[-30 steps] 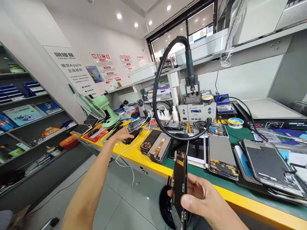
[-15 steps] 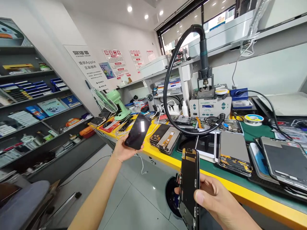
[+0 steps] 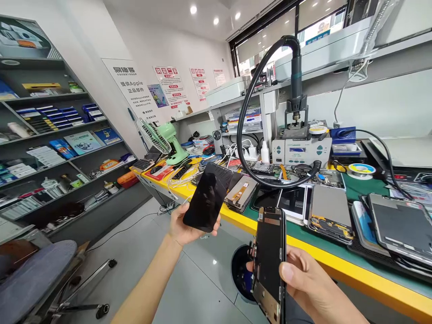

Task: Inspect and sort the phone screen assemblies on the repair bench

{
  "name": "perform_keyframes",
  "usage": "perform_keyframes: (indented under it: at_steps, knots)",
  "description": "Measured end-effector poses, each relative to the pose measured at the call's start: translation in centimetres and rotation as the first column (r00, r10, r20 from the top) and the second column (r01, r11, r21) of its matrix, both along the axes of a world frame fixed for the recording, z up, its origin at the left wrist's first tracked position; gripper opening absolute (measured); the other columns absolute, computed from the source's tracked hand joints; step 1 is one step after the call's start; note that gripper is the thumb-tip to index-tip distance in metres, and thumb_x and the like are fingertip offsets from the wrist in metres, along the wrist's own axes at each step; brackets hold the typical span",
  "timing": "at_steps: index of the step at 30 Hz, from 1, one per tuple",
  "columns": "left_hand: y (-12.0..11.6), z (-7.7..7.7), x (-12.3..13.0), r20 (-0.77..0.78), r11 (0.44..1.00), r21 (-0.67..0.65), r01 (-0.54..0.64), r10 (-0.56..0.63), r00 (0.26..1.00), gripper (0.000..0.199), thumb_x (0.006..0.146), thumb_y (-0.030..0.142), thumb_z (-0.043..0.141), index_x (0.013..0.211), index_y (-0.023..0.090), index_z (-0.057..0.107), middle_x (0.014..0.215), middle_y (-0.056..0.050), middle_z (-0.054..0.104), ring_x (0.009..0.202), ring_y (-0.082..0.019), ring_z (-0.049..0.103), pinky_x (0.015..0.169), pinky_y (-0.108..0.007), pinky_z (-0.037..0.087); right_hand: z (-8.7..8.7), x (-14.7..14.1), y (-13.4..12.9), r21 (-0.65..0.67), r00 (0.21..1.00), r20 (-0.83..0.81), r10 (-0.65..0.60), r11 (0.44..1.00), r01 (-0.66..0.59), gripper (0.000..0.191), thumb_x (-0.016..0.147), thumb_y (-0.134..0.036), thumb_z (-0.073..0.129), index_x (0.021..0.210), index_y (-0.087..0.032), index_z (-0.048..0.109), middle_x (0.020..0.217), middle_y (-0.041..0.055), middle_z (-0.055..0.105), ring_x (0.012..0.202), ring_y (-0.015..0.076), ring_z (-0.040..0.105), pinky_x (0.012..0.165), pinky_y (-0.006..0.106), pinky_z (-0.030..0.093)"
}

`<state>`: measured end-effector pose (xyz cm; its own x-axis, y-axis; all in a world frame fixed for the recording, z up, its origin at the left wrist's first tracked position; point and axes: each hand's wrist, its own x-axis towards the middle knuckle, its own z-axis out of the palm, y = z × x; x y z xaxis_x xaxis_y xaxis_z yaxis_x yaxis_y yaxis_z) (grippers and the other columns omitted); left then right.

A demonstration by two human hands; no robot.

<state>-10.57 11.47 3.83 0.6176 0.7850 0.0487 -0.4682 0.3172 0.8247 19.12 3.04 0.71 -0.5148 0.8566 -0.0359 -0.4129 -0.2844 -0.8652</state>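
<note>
My left hand [image 3: 184, 227] is closed around the lower end of a phone screen [image 3: 206, 198], its black glossy face turned up toward me. It is held tilted in front of the bench's yellow edge. My right hand [image 3: 305, 276] grips a stack of phone screens [image 3: 269, 252], with the thumb on the right edge and fingertips showing at the left. The top one has its dark back toward me, with metal brackets and a flex cable. Just beyond the hands, a pile of phone screens [image 3: 241, 191] with an orange flex cable lies on the bench.
Along the yellow-edged bench [image 3: 337, 265] lie white-framed panels [image 3: 293, 202] and more stacked screens [image 3: 329, 207]. A hot air station [image 3: 300, 153] with a looped black hose stands behind. A green fan [image 3: 168, 139] is at the far left end. Below sits a dark bin [image 3: 241, 270].
My left hand has brought its phone screen nearer and slightly right, toward the stack in my right hand. The view has shifted a little left. Both hands keep their hold.
</note>
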Motion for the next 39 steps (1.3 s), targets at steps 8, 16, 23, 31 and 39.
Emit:
perform_keyframes:
  at_steps: [8, 16, 23, 31, 39]
  knots:
    - [-1.6, 0.0, 3.1, 0.068, 0.996, -0.085, -0.03, 0.036, 0.997, 0.065, 0.074, 0.053, 0.065, 0.121, 0.008, 0.062, 0.104, -0.019, 0.067, 0.089, -0.03, 0.064, 0.076, -0.039, 0.05, -0.1, 1.3, -0.7, -0.033, 0.997, -0.072, 0.037, 0.999, -0.04, 0.049, 0.079, -0.057, 0.072, 0.112, -0.02, 0.071, 0.111, 0.0156, 0.072, 0.103, 0.0326, 0.067, 0.09, 0.045, 0.05]
    - [-3.5, -0.5, 6.3, 0.113, 0.989, -0.107, -0.099, 0.111, 0.987, 0.068, 0.075, 0.054, 0.066, 0.127, 0.011, 0.058, 0.114, -0.019, 0.064, 0.091, -0.028, 0.064, 0.082, -0.041, 0.05, -1.0, 2.3, -1.5, -0.027, 0.993, -0.111, 0.032, 0.999, -0.035, 0.047, 0.08, -0.055, 0.072, 0.112, -0.02, 0.072, 0.107, 0.0161, 0.073, 0.101, 0.0328, 0.067, 0.086, 0.045, 0.054]
    - [-4.5, -1.4, 7.9, 0.138, 0.99, -0.083, -0.111, 0.122, 0.983, 0.063, 0.072, 0.052, 0.07, 0.12, 0.012, 0.063, 0.113, -0.018, 0.064, 0.091, -0.029, 0.063, 0.082, -0.043, 0.049, -1.6, 3.0, -2.4, -0.061, 0.988, -0.147, 0.041, 0.997, -0.05, 0.053, 0.075, -0.055, 0.077, 0.116, -0.022, 0.071, 0.113, 0.015, 0.071, 0.103, 0.0314, 0.066, 0.086, 0.042, 0.053]
    - [-4.5, -2.8, 8.2, 0.183, 0.999, 0.013, -0.053, 0.049, 0.982, 0.065, 0.07, 0.05, 0.071, 0.124, 0.014, 0.064, 0.114, -0.017, 0.065, 0.094, -0.029, 0.061, 0.08, -0.042, 0.05, -1.5, 3.0, -2.5, -0.007, 0.997, -0.068, 0.045, 0.999, -0.046, 0.061, 0.072, -0.063, 0.074, 0.116, -0.021, 0.07, 0.11, 0.0149, 0.07, 0.102, 0.0335, 0.065, 0.084, 0.039, 0.052]
    - [-3.8, -3.6, 8.5, 0.179, 0.992, 0.085, 0.093, -0.107, 0.978, 0.074, 0.064, 0.05, 0.07, 0.122, 0.005, 0.064, 0.109, -0.018, 0.064, 0.092, -0.027, 0.059, 0.077, -0.037, 0.052, -2.8, 3.7, -3.2, 0.058, 0.999, -0.001, 0.041, 0.997, -0.04, 0.067, 0.071, -0.068, 0.07, 0.12, -0.023, 0.066, 0.115, 0.0134, 0.068, 0.108, 0.0358, 0.062, 0.091, 0.044, 0.05]
